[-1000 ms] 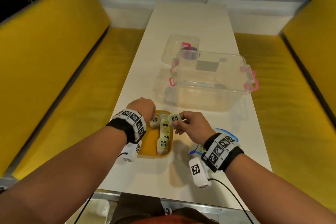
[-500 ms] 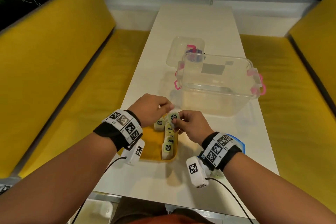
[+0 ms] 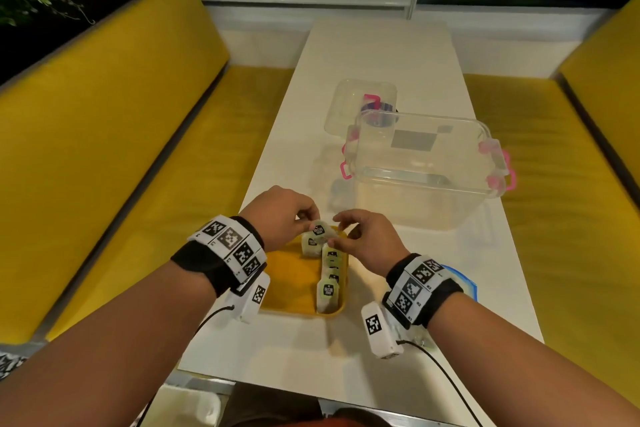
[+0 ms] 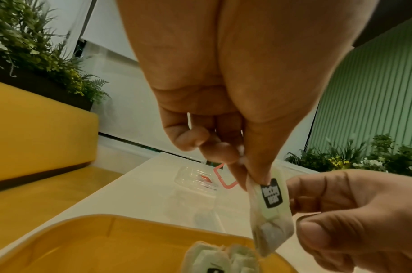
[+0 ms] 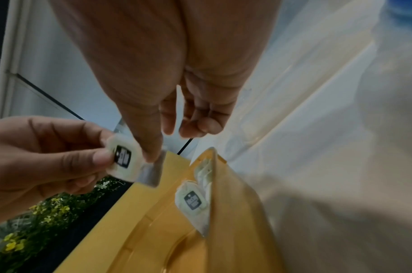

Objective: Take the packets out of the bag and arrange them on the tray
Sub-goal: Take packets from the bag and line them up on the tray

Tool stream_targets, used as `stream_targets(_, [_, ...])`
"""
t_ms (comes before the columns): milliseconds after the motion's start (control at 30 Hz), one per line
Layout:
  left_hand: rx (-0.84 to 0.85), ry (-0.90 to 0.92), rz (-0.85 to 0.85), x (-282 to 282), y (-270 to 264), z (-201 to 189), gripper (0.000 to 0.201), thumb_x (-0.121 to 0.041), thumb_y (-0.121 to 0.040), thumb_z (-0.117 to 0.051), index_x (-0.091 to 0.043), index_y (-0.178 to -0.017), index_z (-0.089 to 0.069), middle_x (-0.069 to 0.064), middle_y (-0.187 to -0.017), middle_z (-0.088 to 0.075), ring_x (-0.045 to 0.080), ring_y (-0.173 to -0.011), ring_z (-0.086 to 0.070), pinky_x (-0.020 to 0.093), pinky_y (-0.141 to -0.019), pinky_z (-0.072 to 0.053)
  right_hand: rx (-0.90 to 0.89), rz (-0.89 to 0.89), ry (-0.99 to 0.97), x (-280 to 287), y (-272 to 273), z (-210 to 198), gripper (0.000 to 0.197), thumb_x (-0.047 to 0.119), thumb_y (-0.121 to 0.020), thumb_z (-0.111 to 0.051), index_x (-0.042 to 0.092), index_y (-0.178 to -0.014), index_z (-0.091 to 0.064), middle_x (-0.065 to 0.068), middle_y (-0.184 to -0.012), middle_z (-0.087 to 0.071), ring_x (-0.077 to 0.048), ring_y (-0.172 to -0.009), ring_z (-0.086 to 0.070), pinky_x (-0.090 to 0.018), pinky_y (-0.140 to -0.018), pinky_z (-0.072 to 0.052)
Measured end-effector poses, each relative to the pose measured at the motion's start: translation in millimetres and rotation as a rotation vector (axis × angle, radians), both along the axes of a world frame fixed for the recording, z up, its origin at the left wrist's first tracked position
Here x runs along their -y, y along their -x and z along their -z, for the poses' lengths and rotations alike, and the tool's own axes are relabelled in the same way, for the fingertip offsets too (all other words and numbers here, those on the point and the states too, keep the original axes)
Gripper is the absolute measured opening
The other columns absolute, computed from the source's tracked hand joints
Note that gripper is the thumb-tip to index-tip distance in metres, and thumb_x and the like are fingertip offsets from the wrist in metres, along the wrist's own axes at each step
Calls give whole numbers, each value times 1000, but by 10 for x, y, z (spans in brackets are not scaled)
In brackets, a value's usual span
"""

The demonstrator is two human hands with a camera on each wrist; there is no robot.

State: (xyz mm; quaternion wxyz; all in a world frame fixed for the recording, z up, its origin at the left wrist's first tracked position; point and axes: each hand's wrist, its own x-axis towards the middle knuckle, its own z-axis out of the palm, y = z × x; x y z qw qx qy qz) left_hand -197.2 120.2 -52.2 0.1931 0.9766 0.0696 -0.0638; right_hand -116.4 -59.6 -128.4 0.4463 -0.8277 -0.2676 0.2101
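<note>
A yellow tray lies on the white table in front of me. A row of several white packets with black labels stands along its right side, and one more packet sits at the far end. Above that far end, both hands hold one packet. My left hand pinches its top edge between thumb and fingertips. My right hand pinches the opposite edge, with its thumb on the packet. The clear zip bag with a blue edge lies mostly hidden under my right wrist.
A clear plastic box with pink latches stands just beyond the tray to the right. Its lid lies behind it. Yellow benches run along both sides of the narrow table, whose near edge is close to my forearms.
My left hand rose from the packets in the tray and took hold of the packet that my right hand was carrying. Both hands now meet over the tray's far end.
</note>
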Motion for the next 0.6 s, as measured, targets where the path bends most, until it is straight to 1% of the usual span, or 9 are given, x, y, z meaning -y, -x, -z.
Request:
stream_targets(67, [-47, -69, -3, -30, 1, 18, 10, -31, -89, -66, -28, -97, -71, -10, -92, -69, 9, -85, -60, 23, -73, -45, 26, 41, 36, 19, -5, 19, 43, 26, -76, -82, 25, -114, -63, 8, -99, -59, -6, -71, -55, -21, -71, -47])
stream_targets(133, [-152, -135, 34, -36, -11, 72, 9, -27, -88, -67, -27, -95, -72, -9, -93, -70, 11, -87, -62, 23, -72, -43, 38, 49, 107, 29, -12, 68, 46, 27, -79, -79, 23, -120, -58, 3, -104, -56, -10, -76, -59, -25, -75, -48])
stream_targets(200, [-297, -196, 92, 6, -25, 162, 9, -22, -86, -66, -24, -92, -74, -9, -90, -71, 12, -84, -63, 23, -70, -45, 42, 22, 213, 29, -15, 105, 49, 31, -82, -76, 21, -124, -55, -1, -108, -58, -18, -87, -62, -28, -80, -47])
stream_targets(233, [-356, -231, 112, 33, -35, 210, 10, -20, -85, -66, -23, -90, -74, -9, -89, -72, 12, -83, -64, 24, -70, -47, 29, 8, 254, 27, -13, 117, 49, 31, -83, -74, 20, -125, -53, -2, -108, -60, -19, -91, -62, -27, -80, -46])
stream_targets(300, [-412, -307, 120, 75, -78, 302, 12, -17, -83, -66, -24, -88, -75, -8, -89, -71, 15, -83, -65, 27, -70, -50, -24, -3, 277, 21, 0, 118, 46, 27, -85, -72, 16, -125, -53, -2, -103, -64, -20, -87, -64, -28, -78, -49])
stream_targets(400, [-395, -385, 99, 122, -180, 403, 15, -19, -84, -63, -25, -90, -74, -3, -94, -70, 22, -86, -65, 30, -73, -53, -89, 2, 256, 10, 6, 130, 35, 15, -86, -67, 14, -119, -56, -3, -93, -66, -21, -73, -70, -34, -75, -58])
stream_targets(500, [-358, -436, 69, 147, -258, 474, 18, -21, -86, -58, -25, -94, -73, 1, -99, -69, 25, -88, -65, 31, -74, -52, -101, 1, 252, 5, 6, 144, 29, 11, -83, -67, 14, -111, -60, -6, -92, -67, -25, -75, -70, -43, -76, -59])
stream_targets(600, [-329, -447, 39, 141, -308, 514, 18, -22, -88, -58, -26, -96, -73, 2, -100, -68, 25, -90, -65, 31, -74, -51, -110, 2, 240, -1, 7, 151, 27, 10, -83, -67, 16, -108, -60, -6, -93, -67, -26, -76, -69, -44, -76, -60])
